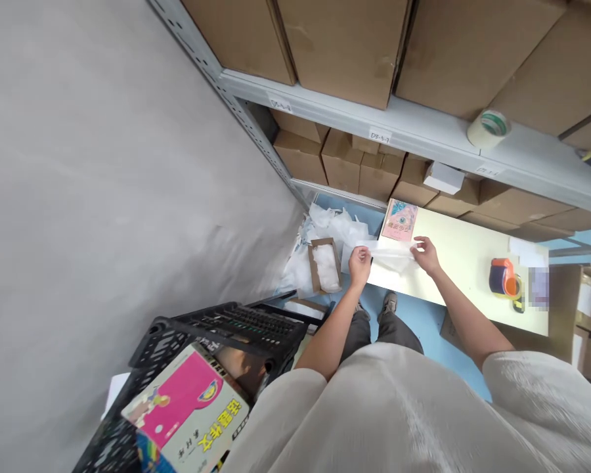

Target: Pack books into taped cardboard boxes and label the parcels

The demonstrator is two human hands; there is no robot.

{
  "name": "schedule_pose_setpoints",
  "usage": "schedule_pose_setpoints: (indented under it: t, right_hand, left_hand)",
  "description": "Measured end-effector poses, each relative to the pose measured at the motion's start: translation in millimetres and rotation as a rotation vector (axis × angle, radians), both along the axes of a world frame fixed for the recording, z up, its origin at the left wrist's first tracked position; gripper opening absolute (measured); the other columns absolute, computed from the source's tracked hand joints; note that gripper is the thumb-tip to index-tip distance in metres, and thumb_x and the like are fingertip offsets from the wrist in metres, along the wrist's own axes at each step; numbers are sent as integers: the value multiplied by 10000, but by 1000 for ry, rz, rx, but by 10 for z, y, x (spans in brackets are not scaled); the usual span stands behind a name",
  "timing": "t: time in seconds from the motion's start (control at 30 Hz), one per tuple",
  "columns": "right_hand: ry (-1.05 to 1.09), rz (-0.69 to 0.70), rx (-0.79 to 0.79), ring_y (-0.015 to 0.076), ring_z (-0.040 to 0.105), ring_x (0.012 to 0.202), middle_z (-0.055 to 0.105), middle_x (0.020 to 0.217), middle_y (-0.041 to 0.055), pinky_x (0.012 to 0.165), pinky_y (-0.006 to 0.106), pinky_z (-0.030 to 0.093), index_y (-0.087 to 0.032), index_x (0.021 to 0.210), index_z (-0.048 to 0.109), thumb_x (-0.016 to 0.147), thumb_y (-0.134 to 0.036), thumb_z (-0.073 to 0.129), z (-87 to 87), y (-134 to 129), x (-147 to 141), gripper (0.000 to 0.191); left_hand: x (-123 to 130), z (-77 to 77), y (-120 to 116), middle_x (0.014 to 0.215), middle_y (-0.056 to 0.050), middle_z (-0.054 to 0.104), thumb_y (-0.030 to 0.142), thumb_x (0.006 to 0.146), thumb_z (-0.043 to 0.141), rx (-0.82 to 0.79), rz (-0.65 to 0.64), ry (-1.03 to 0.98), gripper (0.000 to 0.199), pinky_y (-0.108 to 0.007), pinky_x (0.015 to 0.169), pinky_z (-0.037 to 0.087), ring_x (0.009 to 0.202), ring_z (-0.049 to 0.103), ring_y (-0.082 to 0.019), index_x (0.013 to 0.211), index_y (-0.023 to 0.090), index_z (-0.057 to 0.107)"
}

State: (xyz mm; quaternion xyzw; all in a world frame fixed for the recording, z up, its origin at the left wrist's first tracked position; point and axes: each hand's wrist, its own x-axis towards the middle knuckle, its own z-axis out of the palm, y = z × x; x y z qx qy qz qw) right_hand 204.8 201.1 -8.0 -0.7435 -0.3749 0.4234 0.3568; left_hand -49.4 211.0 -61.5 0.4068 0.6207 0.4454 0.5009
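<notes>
A thin whitish translucent sheet or bag (393,257) is stretched between my two hands over the near left edge of the cream table (460,253). My left hand (360,265) pinches its left end, and my right hand (425,254) pinches its right end. Just beyond the sheet, a pink book (400,221) lies flat at the table's far left corner. On the table's right part sit an orange tape dispenser (503,278) and a yellow tape roll (519,286).
Crumpled white wrapping and an open carton (325,265) lie on the floor left of the table. A black crate (217,328) of books stands at lower left. Shelves (345,121) with cardboard boxes rise behind the table, a tape roll (488,129) on one.
</notes>
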Motion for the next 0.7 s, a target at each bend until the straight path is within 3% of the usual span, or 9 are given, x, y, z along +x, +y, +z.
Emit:
schedule_pose_setpoints:
  t: [0.17, 0.3, 0.4, 0.57, 0.7]
  right_hand:
    - [60, -43, -25, 133, 574, 609, 652, 973, -3, 508, 291, 468, -252, 1219, 625, 694, -464, 799, 89, -138, 245, 592]
    - [200, -134, -32, 135, 577, 614, 663, 914, -23, 511, 279, 450, -258, 1182, 632, 641, -466, 855, 133, -267, 481, 620]
    - [324, -196, -28, 157, 624, 681, 652, 826, -48, 585, 285, 499, -263, 1163, 639, 607, -441, 905, 146, -354, 717, 641]
    - [436, -288, -103, 158, 636, 660, 657, 772, -49, 572, 267, 506, -262, 1120, 655, 607, -341, 931, 150, -445, 1137, 587]
    - [467, -310, -186, 164, 652, 627, 697, 780, -15, 530, 256, 503, -253, 1087, 639, 647, -283, 927, 123, -513, 1365, 527]
  left_hand:
    - [179, -109, 1, 1019, -59, 702, 122, 807, 670, -110, 42, -20, 208, -342, 874, 576, 851, 700, -184, 984, 227, 633]
    - [411, -109, 13, 1287, -105, 682, 88, 757, 679, -187, 85, -100, 437, -331, 924, 579, 1070, 725, -211, 1160, 238, 604]
    - [646, -50, 11, 1299, -107, 702, 81, 722, 671, -297, 102, -244, 550, -350, 954, 577, 1172, 711, -242, 1239, 247, 585]
    - [1052, 73, -22, 1112, -69, 752, 121, 636, 641, -330, -86, -435, 426, -355, 971, 557, 1192, 697, -260, 1047, 229, 654]
    - [1299, 181, -70, 1140, -54, 764, 136, 569, 732, -264, -226, -581, 405, -337, 1005, 529, 1291, 661, -268, 956, 236, 671]
